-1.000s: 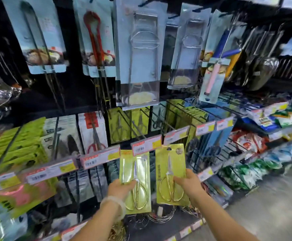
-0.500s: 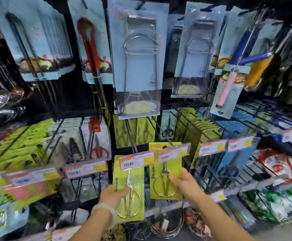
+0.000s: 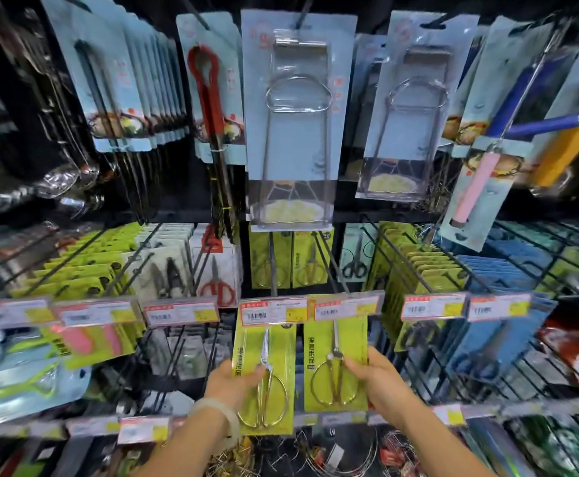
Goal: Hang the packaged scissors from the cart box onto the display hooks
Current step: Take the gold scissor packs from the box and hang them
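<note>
Two yellow-green carded packs of gold scissors are held up at the display. My left hand [image 3: 230, 383] grips the left pack [image 3: 274, 346] by its left edge, thumb across the front. My right hand [image 3: 381, 382] grips the right pack [image 3: 341, 333] by its right edge. The tops of both packs lie behind the price tags [image 3: 274, 311] at the tips of two display hooks [image 3: 319, 249]. Further back on those hooks hang more packs of the same scissors [image 3: 290, 261]. The cart box is out of view.
Rows of hooks carry other packs: green ones [image 3: 85, 266] and red-handled scissors [image 3: 217, 273] to the left, yellow [image 3: 419, 263] and blue ones [image 3: 501, 273] to the right. Blue-carded tongs and plate clips [image 3: 298, 115] hang above. Wire items [image 3: 336, 449] lie below.
Both hands have raised the two scissor packs until their tops went behind the hook price tags. The view has moved closer to the display.
</note>
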Demonstrator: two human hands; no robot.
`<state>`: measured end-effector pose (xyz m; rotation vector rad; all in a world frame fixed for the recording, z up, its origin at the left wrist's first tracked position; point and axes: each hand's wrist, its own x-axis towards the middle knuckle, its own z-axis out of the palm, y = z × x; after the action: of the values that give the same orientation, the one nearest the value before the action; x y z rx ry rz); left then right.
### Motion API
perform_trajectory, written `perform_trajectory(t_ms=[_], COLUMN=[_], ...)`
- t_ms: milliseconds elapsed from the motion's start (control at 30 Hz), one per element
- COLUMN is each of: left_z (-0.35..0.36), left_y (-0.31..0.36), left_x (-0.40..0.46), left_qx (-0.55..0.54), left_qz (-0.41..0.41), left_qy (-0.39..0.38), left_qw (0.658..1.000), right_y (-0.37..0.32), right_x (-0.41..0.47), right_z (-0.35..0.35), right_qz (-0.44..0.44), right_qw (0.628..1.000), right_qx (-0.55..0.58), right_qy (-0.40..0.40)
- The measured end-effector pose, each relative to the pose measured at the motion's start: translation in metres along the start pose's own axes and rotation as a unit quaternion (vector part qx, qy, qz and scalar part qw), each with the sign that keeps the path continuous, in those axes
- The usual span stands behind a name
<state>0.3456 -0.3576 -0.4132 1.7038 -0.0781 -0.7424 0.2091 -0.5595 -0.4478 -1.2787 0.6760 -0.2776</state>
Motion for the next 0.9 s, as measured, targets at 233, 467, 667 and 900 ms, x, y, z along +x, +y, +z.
perform_trajectory(t_ms=[233, 467, 667, 900], left_z=[0.003, 0.006, 0.006, 0.005], left_y=[0.005, 0.01, 0.021, 0.022], left_x=[-0.007, -0.001, 0.005, 0.011], left_qx=[-0.002, -0.004, 0.009, 0.006], left_qz=[0.002, 0.008, 0.017, 0.013], left_qy=[0.005, 0.006, -0.005, -0.012], left_qw=[1.0, 1.0, 1.0, 1.0], right_y=[-0.002, -0.001, -0.023, -0.038], right_x=[0.01, 0.01, 0.025, 0.045], right_z=[0.0, 0.003, 0.016, 0.023], right_qz=[-0.028, -0.037, 0.002, 0.105], right_qw=[0.997, 0.992, 0.986, 0.964], right_qx=[0.006, -0.024, -0.106, -0.148], right_qy=[0.071, 0.117, 0.128, 0.195])
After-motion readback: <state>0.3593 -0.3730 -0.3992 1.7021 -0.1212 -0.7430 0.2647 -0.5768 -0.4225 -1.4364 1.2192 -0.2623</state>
